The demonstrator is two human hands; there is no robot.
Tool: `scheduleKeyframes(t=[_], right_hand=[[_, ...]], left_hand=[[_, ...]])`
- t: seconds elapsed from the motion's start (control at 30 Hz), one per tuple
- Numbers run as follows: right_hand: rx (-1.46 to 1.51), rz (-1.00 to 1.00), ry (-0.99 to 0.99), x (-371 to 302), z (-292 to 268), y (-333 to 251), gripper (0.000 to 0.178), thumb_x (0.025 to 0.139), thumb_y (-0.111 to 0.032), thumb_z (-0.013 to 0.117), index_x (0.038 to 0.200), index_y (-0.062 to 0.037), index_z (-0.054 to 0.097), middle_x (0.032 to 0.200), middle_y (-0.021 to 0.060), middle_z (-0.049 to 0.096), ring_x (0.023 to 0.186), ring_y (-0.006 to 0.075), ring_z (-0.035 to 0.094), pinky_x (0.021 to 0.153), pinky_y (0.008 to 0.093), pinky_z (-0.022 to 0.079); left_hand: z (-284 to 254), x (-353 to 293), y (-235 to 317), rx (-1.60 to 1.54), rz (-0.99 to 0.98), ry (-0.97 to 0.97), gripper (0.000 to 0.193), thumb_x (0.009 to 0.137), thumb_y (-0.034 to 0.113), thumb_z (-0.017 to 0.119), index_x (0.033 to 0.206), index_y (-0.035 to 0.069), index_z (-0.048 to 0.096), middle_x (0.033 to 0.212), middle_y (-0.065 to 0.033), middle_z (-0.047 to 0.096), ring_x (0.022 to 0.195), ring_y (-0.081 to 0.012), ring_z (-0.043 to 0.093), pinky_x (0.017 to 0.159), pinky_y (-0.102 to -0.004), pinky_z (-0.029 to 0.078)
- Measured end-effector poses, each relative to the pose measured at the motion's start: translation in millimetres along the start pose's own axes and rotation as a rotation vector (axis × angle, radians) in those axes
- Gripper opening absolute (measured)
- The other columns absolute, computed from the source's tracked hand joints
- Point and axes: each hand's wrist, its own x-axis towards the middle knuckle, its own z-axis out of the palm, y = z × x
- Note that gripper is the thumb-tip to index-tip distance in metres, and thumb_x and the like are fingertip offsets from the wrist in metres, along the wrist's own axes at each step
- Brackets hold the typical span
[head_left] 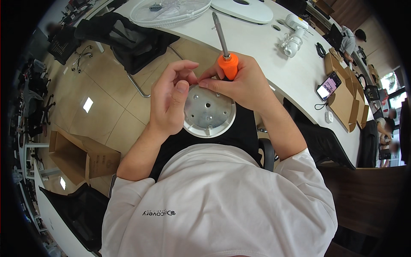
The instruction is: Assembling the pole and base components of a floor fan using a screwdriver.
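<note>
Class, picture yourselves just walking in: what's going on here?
A person is handling a round silver-grey disc above their lap. The right hand holds an orange-handled screwdriver, tip pointing away from the disc, with thumb and finger at the disc's far edge. The left hand is loosely curled at its left side. A wire grille lies on the white table ahead.

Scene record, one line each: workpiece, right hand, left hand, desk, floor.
workpiece: round silver-grey metal disc with holes, over the lap
right: right hand holding an orange-handled metal screwdriver, tip away from the person
left: left hand, curved, at the disc's left edge; grip unclear
desk: long white desk with round whitish openwork grille, flat round white plate
floor: open brown cardboard box, left
</note>
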Motion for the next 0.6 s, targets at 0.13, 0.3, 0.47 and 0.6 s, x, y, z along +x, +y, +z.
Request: scheduleKeyframes(t=[0.13,0.3,0.47,0.6], right_hand=[[-0.043,0.029,-0.022,1.8,-2.5,-0.1,0.021,0.084,-0.012,0.086,0.096,0.0000,0.073,0.084,0.0051,0.077,0.072,0.0119,0.067,0.070,0.0317,0.057],[-0.222,0.016,-0.078,-0.2,-16.9,-13.5,0.033,0.079,-0.019,0.093,0.097,0.0003,0.072,0.081,0.0083,0.073,0.069,0.0178,0.067,0.067,0.0335,0.056],[-0.491,-0.034,-0.147,-19.9,-28.5,-30.3,0.057,0.069,-0.034,0.101,0.102,0.0011,0.071,0.087,0.0118,0.071,0.078,0.0290,0.068,0.071,0.0360,0.054],[-0.485,-0.191,-0.168,-32.0,-20.4,-30.8,0.065,0.064,-0.031,0.103,0.111,0.0011,0.071,0.108,0.0137,0.073,0.095,0.0337,0.070,0.083,0.0386,0.057]], left_hand=[[-2.0,-0.5,1.1,0.026,-0.007,-0.003,0.040,0.109,0.031,0.058,0.129,-0.004,0.064,0.102,-0.0096,0.068,0.095,-0.0151,0.065,0.086,-0.0294,0.052],[-6.8,-2.3,5.8,0.164,-0.009,-0.073,0.052,0.113,0.042,0.050,0.131,-0.006,0.062,0.104,-0.0107,0.068,0.102,-0.0183,0.068,0.097,-0.0346,0.054],[-3.8,0.1,1.7,0.130,0.016,-0.001,0.039,0.110,0.032,0.056,0.127,-0.003,0.065,0.098,-0.0108,0.070,0.094,-0.0181,0.071,0.088,-0.0321,0.055],[-5.3,0.3,-1.3,0.139,0.026,0.017,0.033,0.109,0.027,0.058,0.124,-0.001,0.067,0.095,-0.0105,0.071,0.091,-0.0175,0.071,0.083,-0.0301,0.055]])
